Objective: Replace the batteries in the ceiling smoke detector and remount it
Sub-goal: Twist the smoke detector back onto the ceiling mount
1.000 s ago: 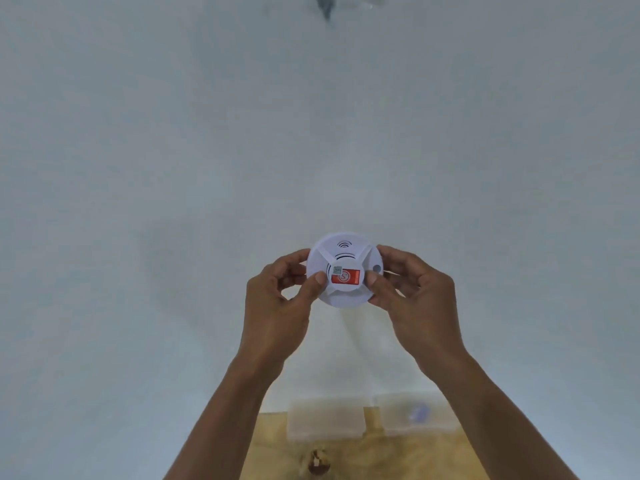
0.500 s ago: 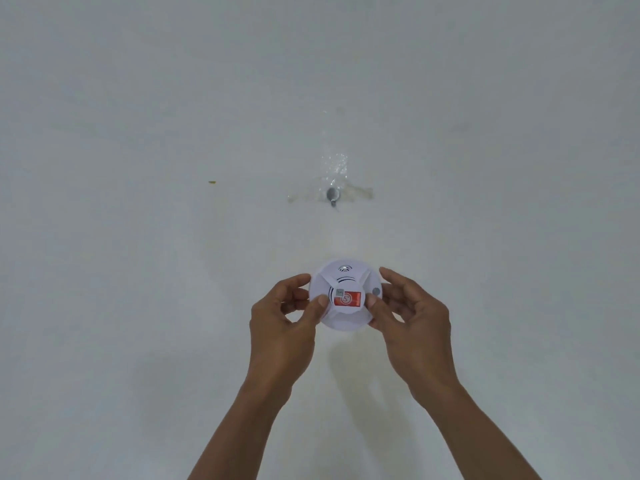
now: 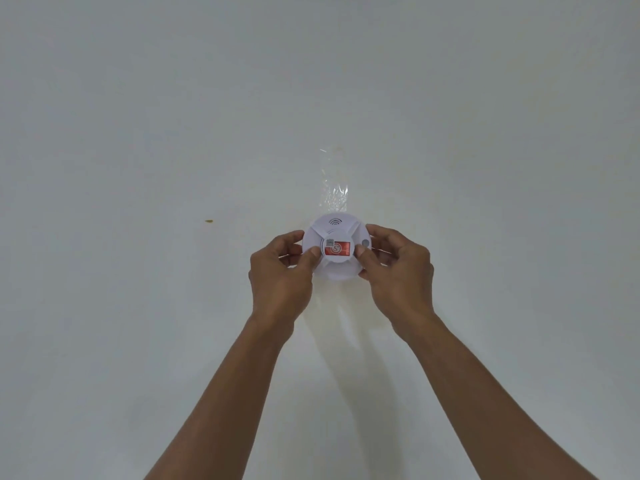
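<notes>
Near the middle of the frame, the smoke detector point(image 3: 335, 250) is pressed up toward the ceiling point(image 3: 138, 133), just below a patch of clear tape point(image 3: 333, 188). The left hand point(image 3: 282, 275) grasps its left rim and the right hand point(image 3: 394, 271) its right rim, thumbs on the face by the red label point(image 3: 341, 250). This looks like the remounting step. Next, it probably needs seating on whatever mount lies hidden behind it, perhaps with a twist.
</notes>
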